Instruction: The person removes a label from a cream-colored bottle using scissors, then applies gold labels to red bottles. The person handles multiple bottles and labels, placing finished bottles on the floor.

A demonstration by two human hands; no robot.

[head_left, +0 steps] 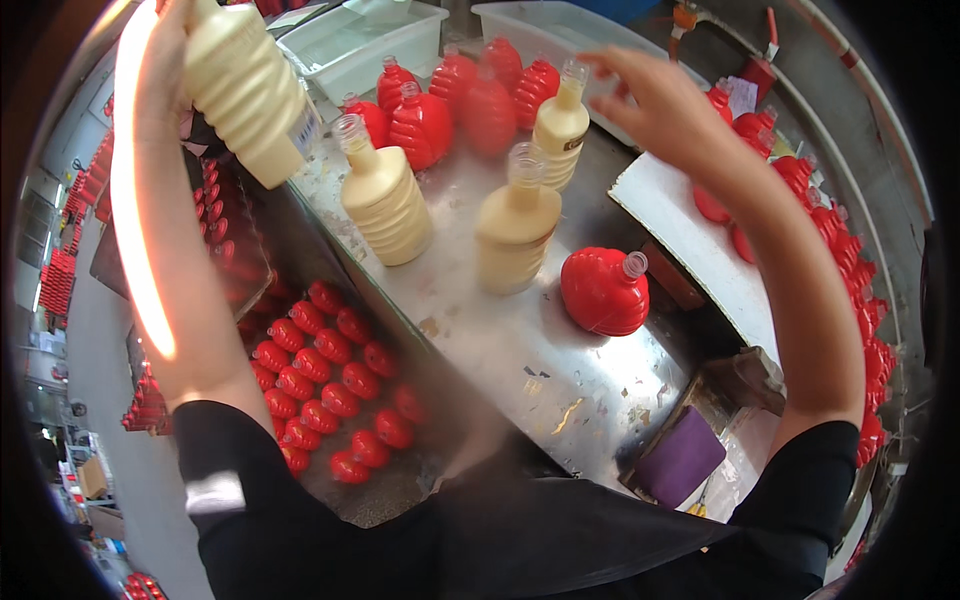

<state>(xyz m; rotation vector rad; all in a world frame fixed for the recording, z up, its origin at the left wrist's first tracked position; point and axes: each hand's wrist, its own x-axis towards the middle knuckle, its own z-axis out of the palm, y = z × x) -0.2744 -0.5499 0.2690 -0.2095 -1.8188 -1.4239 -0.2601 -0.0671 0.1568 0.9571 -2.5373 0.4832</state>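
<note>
At the top left, my left hand [168, 45] is closed on a large cream bottle [250, 95] with rippled sides, lifted and tilted; its neck is out of frame. My right hand [645, 100] is at the upper right with fingers apart and slightly curled, close beside the clear neck of a standing cream bottle [560, 135]. I cannot see it gripping that neck. Two more cream bottles, one at the left [385, 200] and one in the middle [517, 230], stand uncapped on the metal table [500, 370]. A red ribbed bottle [606, 291] lies tilted nearer me.
Several red bottles [420, 128] cluster at the table's back before a white plastic tub [365, 45]. Rows of red bottles [320, 370] stand below, left of the table edge. A white board [700, 245] and a purple pad [682, 457] are at the right, with more red bottles beyond.
</note>
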